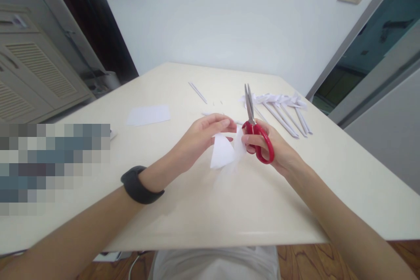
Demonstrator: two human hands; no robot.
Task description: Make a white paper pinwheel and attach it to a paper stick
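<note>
My left hand [200, 138] pinches a small piece of white paper [222, 152] above the middle of the cream table [197, 210]; a black band sits on that wrist. My right hand [274, 148] grips red-handled scissors [256, 129], fingers through the loops, blades closed and pointing up and away. The right thumb and fingers also touch the right edge of the paper. The two hands almost meet over the paper.
Several rolled white paper sticks with folded tops [282, 109] lie at the far right of the table. A single thin paper roll [197, 92] lies further back, a flat white sheet [148, 114] at the left. A blurred patch covers the left edge.
</note>
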